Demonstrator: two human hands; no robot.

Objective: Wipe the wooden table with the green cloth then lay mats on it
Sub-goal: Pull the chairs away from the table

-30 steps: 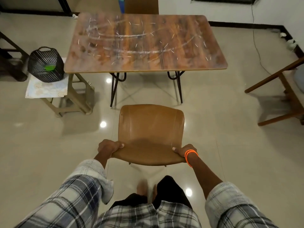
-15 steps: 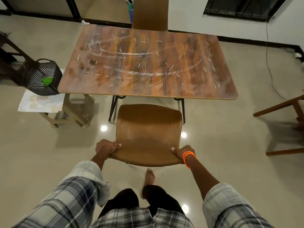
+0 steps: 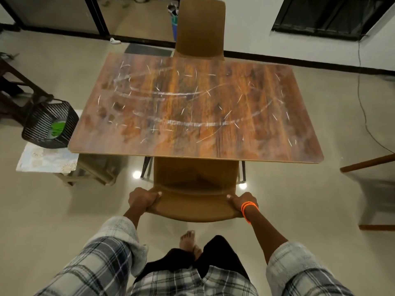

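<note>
Cloth [image 3: 57, 129] sits in the basket [image 3: 49, 124] forward-left, nearer the left hand [image 3: 142, 199]; both hands, right hand [image 3: 242, 201] included, grip the chair [image 3: 193, 207].

brown chair [image 3: 195, 182] tucked under near edge, second chair [image 3: 201, 28] opposite, black basket [image 3: 46, 122] left

Near edge of the wooden table [image 3: 192, 116] is blocked at centre by a brown chair [image 3: 195, 189], seat tucked under the top, both hands on its backrest. A second chair [image 3: 201, 28] closes the far side. At the left edge a black basket [image 3: 46, 129] on a low stool [image 3: 47, 159] narrows access; the right side has bare floor.
</note>
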